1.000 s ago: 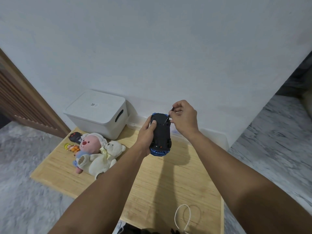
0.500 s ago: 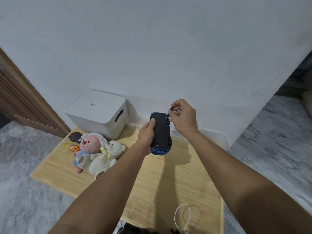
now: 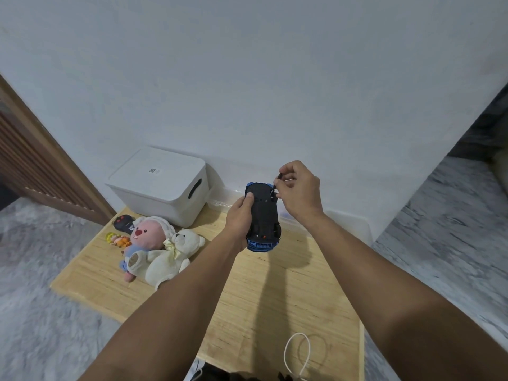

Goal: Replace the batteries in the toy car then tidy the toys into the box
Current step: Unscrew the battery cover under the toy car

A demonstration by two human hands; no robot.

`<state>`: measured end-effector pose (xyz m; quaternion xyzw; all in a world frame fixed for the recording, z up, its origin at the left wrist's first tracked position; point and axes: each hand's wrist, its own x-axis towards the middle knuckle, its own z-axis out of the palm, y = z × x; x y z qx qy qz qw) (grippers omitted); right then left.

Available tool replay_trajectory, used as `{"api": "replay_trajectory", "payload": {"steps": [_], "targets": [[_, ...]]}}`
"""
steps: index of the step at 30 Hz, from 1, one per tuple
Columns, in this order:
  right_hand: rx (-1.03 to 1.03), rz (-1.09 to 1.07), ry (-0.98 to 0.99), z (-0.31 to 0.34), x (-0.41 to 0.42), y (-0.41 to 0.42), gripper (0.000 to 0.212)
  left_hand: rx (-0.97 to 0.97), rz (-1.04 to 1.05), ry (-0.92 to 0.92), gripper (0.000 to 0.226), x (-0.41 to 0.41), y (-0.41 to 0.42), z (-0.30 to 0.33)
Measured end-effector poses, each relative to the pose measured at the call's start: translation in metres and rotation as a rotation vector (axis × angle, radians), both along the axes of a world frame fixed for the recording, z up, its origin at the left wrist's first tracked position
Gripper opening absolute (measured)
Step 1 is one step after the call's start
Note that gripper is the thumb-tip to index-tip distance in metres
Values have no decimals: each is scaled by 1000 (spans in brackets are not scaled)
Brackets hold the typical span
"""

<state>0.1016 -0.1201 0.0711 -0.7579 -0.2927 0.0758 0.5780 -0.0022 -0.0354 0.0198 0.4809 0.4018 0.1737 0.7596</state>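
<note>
My left hand (image 3: 240, 217) grips a blue toy car (image 3: 263, 215) upside down above the wooden mat, its black underside facing me. My right hand (image 3: 299, 191) pinches a small dark screwdriver (image 3: 276, 184) whose tip touches the car's underside near its far right corner. The white lidded box (image 3: 162, 185) stands shut against the wall at the back left. In front of it lie a pink plush (image 3: 145, 235), a white teddy bear (image 3: 170, 254), a black remote (image 3: 123, 222) and a small orange figure (image 3: 118, 239).
A light wooden mat (image 3: 288, 298) covers the floor in front of me, with grey carpet (image 3: 41, 312) on both sides. A white cord loop (image 3: 298, 353) lies at the mat's near edge. A brown slatted door (image 3: 35, 166) stands at the left.
My right hand has lifted slightly and turned the screwdriver on the car's underside. The car and my left hand stay nearly where they were.
</note>
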Motion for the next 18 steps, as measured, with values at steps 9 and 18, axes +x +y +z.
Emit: {"api": "replay_trajectory", "payload": {"steps": [9,18], "targets": [[-13,3,7,-2,0,0,16,79,8,9,29,0,-3,5],[-23,4,1,-4,1,0,16,152,5,-68,48,-1,-10,13]]}}
